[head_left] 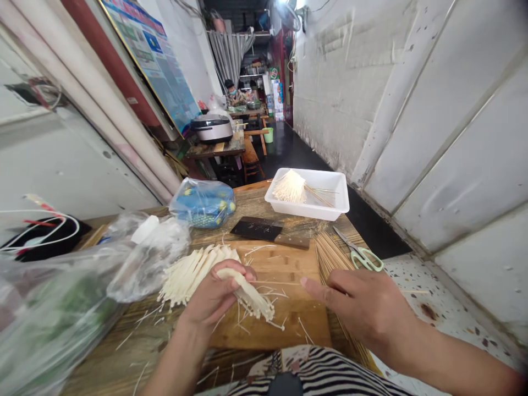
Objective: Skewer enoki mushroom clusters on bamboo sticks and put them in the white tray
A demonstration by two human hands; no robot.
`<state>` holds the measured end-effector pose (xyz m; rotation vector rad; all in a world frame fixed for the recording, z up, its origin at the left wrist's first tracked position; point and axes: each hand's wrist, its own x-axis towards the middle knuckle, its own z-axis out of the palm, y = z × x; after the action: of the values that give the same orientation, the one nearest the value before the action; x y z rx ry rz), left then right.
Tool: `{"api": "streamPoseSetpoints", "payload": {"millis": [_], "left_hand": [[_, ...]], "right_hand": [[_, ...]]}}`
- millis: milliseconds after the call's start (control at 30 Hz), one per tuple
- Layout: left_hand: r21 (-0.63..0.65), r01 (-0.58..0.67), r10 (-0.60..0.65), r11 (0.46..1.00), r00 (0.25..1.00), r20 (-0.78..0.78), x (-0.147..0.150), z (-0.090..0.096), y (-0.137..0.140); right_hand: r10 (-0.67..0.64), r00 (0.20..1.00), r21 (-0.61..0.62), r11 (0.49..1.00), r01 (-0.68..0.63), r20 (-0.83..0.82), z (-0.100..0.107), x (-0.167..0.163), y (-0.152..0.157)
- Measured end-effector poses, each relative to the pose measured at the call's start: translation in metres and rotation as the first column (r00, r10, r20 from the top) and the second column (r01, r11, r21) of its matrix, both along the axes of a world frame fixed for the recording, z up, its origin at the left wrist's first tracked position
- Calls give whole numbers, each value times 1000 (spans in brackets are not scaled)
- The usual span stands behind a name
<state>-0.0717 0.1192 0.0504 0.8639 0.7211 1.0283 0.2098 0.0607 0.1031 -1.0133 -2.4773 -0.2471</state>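
My left hand (218, 289) is closed around a small bunch of enoki mushrooms (253, 300), its caps hanging down to the right over the wooden cutting board (284, 324). My right hand (363, 302) grips a thin bamboo skewer (278, 282), index finger stretched along it. The skewer points left and its tip meets the bunch at my left fingers; how deep it goes is hidden. Beside my left hand lies a pile of enoki bunches (198, 269). Loose strands are scattered over the board. Many bamboo skewers (332, 256) lie partly beneath my right hand.
A cleaver (258, 229) lies along the board's far edge, scissors (363, 254) to the right. Behind stands a white tray (330, 209) with skewered enoki (290, 187). Plastic bags (144, 258) crowd the left, near a blue bagged bundle (202, 203). A person (234, 94) sits far back.
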Motion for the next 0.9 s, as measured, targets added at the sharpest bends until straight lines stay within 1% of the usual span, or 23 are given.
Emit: {"api": "streamPoseSetpoints", "payload": {"millis": [233,333,433,567,733,900], "left_hand": [[19,-85,87,996,988,-125,6,6,-3],[12,-120,121,993,981,-154,10,12,-5],[14,-146,146,989,975,-166,12,17,-6],[18,-158,159,987,972,-172,14,20,-7],[5,-154,153,988,973,-173,15,21,-7],[52,-171,178,984,963,-204,15,21,-9]], "right_hand": [[-14,1000,6,1000,14,4,0,1,-1],[-23,1000,11,1000,23,13,-1,4,-2],[-35,999,49,998,35,0,-3,7,-2],[-33,999,64,997,33,-4,-5,8,-1],[-19,1000,56,998,19,-2,-3,8,-1],[-41,999,71,997,40,16,-4,8,-3]]}}
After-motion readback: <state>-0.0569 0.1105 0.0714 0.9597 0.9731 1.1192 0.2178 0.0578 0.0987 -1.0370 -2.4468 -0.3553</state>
